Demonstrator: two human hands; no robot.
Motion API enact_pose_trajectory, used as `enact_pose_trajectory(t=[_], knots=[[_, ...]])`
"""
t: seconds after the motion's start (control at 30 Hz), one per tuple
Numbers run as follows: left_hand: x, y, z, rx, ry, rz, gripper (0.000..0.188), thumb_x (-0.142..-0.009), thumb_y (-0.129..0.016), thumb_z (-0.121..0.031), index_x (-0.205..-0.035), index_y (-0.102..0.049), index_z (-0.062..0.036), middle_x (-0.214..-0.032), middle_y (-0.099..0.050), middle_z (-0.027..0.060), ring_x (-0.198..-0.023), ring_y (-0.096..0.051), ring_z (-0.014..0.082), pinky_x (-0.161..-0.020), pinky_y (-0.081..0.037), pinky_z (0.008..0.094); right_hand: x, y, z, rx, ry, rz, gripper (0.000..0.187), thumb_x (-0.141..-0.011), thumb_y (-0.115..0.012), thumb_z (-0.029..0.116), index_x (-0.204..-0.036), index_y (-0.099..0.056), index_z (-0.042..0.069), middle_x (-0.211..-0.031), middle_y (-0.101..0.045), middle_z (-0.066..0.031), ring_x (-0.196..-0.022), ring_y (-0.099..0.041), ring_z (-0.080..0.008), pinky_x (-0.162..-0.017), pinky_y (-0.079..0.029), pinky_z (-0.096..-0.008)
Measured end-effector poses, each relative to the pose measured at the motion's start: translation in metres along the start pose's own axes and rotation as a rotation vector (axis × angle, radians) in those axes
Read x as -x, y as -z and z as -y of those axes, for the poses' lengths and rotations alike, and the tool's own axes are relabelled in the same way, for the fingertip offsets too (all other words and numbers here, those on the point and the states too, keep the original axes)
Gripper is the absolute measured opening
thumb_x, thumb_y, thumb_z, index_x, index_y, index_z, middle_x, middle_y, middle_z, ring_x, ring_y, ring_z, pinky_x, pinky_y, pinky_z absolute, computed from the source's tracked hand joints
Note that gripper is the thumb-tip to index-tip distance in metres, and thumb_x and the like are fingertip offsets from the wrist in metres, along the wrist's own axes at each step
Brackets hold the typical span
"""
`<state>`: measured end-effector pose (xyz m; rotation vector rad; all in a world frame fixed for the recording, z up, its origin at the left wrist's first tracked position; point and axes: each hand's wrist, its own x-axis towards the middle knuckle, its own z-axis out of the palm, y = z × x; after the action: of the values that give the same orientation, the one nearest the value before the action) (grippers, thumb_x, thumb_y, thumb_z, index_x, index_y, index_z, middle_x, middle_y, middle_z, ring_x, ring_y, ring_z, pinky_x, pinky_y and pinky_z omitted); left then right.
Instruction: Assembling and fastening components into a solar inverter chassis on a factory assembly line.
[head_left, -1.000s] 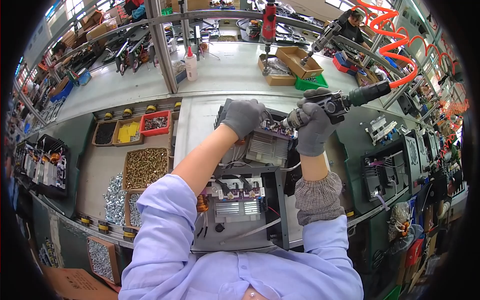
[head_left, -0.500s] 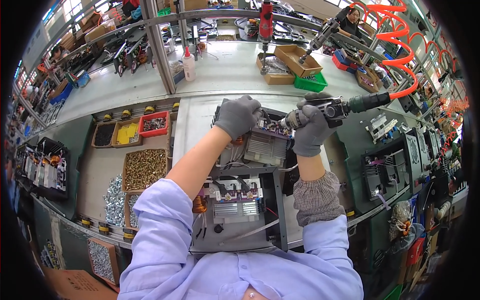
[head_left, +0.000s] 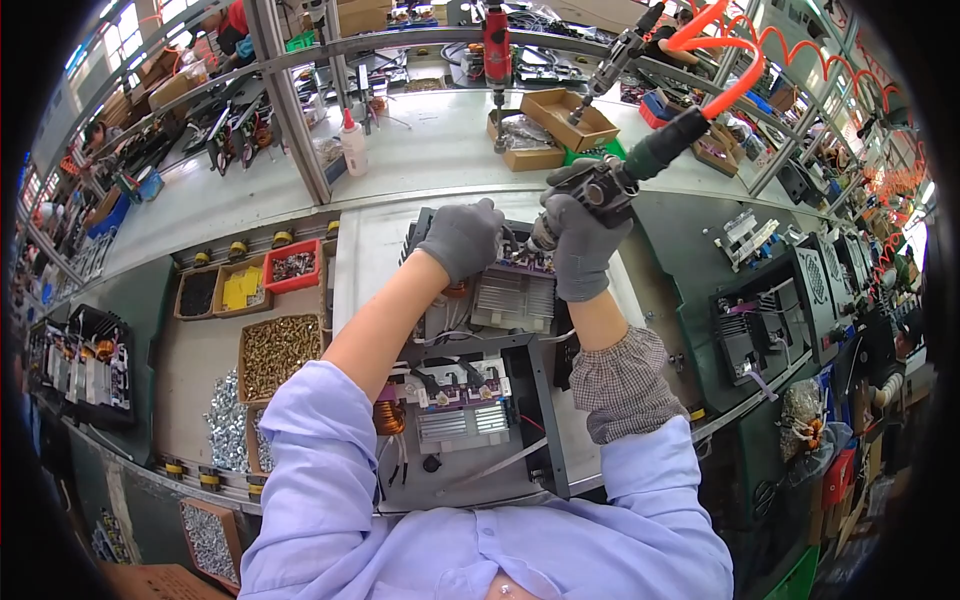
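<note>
My right hand (head_left: 588, 245), in a grey glove, is wrapped around a dark air screwdriver (head_left: 607, 190) with a green rear end and an orange hose (head_left: 735, 70). Its tip points down and left at the circuit board (head_left: 525, 262) of the far electronic unit. My left hand (head_left: 463, 242), also gloved, is closed at that unit's left part; whatever its fingers pinch is hidden. Below the board sits a ribbed silver heat sink (head_left: 512, 300). Nearer me lies a second black-framed unit (head_left: 548, 420) with a silver heat sink (head_left: 463, 427), a copper coil (head_left: 389, 417) and loose wires.
Left are boxes of brass fasteners (head_left: 280, 355), yellow pieces (head_left: 243, 288) and a red bin (head_left: 292, 268) of small parts. A white bottle (head_left: 353, 145) stands beyond. A red screwdriver (head_left: 497, 50) hangs over cardboard boxes (head_left: 570, 115). More units (head_left: 755, 335) lie at right.
The screwdriver has tilted from nearly level to steep, its tip now lower at the board and its rear end raised. My left hand stays at the far unit. The whole view has shifted slightly.
</note>
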<state>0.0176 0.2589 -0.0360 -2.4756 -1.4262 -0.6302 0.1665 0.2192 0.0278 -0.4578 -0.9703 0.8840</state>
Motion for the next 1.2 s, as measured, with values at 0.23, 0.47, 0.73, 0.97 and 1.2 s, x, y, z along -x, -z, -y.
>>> enact_pose_trajectory(t=[0.23, 0.47, 0.73, 0.97, 1.2], knots=[[-0.013, 0.001, -0.029, -0.058, -0.185, 0.099, 0.015, -0.078, -0.057, -0.016, -0.09, -0.065, -0.0101, -0.091, -0.063, 0.0104, -0.074, -0.067, 0.0278, -0.06, -0.053, 0.0416, -0.02, 0.06, -0.043, 0.077, -0.004, -0.024, 0.021, -0.074, -0.064, -0.005, -0.091, -0.063, 0.007, -0.079, -0.062, 0.0022, -0.069, -0.058, -0.0054, -0.059, -0.048, -0.0225], [0.005, -0.015, 0.006, -0.017, -0.144, -0.067, 0.012, -0.079, -0.06, -0.022, -0.084, -0.064, -0.0123, -0.081, -0.062, 0.0093, -0.062, -0.064, 0.0312, -0.054, -0.05, 0.0436, -0.007, -0.005, -0.028, 0.032, -0.043, 0.103, 0.042, -0.068, -0.06, -0.009, -0.109, -0.057, 0.001, -0.086, -0.057, 0.0017, -0.076, -0.055, -0.0047, -0.067, -0.047, -0.0213], [-0.02, -0.023, 0.003, -0.121, -0.322, -0.019, 0.014, -0.08, -0.059, -0.022, -0.082, -0.069, -0.0124, -0.076, -0.068, 0.0103, -0.07, -0.068, 0.0279, -0.061, -0.053, 0.0421, -0.013, -0.008, -0.018, 0.254, 0.008, 0.149, 0.046, -0.066, -0.061, -0.006, -0.111, -0.056, 0.003, -0.081, -0.058, 0.0025, -0.075, -0.056, -0.0052, -0.072, -0.048, -0.0221], [-0.03, -0.024, -0.007, -0.22, -0.363, 0.159, 0.016, -0.085, -0.054, -0.019, -0.085, -0.069, -0.0144, -0.08, -0.069, 0.0074, -0.076, -0.069, 0.0253, -0.063, -0.053, 0.0414, -0.019, -0.001, -0.019, 0.171, -0.019, 0.088, 0.037, -0.066, -0.063, -0.005, -0.101, -0.057, 0.005, -0.079, -0.061, 0.0005, -0.072, -0.057, -0.0064, -0.067, -0.049, -0.0236], [-0.035, -0.022, -0.004, -0.395, -0.426, 0.301, 0.015, -0.083, -0.054, -0.016, -0.083, -0.069, -0.0141, -0.077, -0.069, 0.0067, -0.075, -0.069, 0.0233, -0.061, -0.053, 0.0393, -0.021, 0.001, -0.016, 0.166, -0.026, 0.059, 0.034, -0.066, -0.064, -0.003, -0.098, -0.057, 0.006, -0.076, -0.061, 0.0011, -0.07, -0.057, -0.0062, -0.064, -0.049, -0.0232]])
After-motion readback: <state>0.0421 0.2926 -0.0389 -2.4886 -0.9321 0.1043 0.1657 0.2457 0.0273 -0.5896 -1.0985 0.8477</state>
